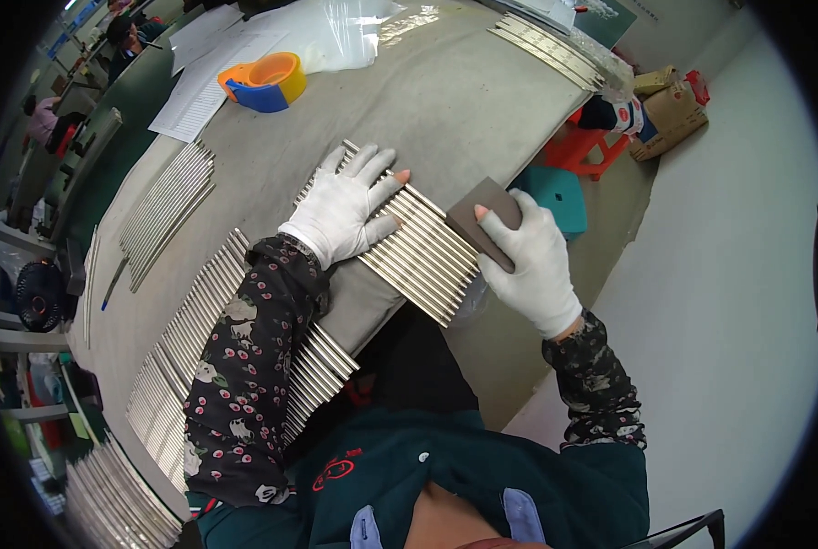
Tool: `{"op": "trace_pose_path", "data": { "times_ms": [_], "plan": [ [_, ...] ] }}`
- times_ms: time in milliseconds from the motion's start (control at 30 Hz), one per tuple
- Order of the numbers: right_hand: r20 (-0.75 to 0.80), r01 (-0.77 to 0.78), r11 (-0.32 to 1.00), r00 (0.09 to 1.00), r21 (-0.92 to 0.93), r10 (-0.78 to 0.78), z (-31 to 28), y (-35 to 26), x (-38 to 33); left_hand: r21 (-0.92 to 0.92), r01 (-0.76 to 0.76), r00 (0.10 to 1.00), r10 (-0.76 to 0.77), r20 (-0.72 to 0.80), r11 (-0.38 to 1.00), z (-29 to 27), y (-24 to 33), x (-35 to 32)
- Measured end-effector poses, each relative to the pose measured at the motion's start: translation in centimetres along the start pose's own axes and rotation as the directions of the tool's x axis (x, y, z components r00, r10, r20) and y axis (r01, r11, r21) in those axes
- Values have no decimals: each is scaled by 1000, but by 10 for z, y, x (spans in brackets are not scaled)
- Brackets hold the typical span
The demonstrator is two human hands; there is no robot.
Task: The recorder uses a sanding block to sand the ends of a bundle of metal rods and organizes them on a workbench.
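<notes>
Looks like polished metal in the rods point(420, 249), smooth and glossy, with bright lines of reflection. Seems matt and dry on the grey-brown block point(496, 197), of material not certain. Appears as thin, matt cloth in the white gloves point(532, 265), as printed cloth in the sleeves point(235, 366). Shows smooth plastic in the tape ring point(290, 80), glossy in the clear film point(335, 41).
</notes>
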State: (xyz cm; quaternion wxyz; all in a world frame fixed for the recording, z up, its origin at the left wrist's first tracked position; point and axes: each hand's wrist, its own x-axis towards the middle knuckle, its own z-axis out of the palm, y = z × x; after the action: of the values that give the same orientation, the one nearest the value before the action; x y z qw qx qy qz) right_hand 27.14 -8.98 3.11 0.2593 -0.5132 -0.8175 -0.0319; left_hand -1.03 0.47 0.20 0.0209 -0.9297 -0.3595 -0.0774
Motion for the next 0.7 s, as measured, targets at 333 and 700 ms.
{"op": "trace_pose_path", "data": {
  "times_ms": [333, 700],
  "plan": [
    [58, 84, 995, 995, -57, -81, -4, -3, 11, -2, 21, 1000, -21, 22, 1000, -2, 2, -1],
    [-37, -73, 997, 997, 19, 73, -34, 53, -71, 14, 27, 999, -27, 26, 1000, 1, 0, 8]
  ]
}}
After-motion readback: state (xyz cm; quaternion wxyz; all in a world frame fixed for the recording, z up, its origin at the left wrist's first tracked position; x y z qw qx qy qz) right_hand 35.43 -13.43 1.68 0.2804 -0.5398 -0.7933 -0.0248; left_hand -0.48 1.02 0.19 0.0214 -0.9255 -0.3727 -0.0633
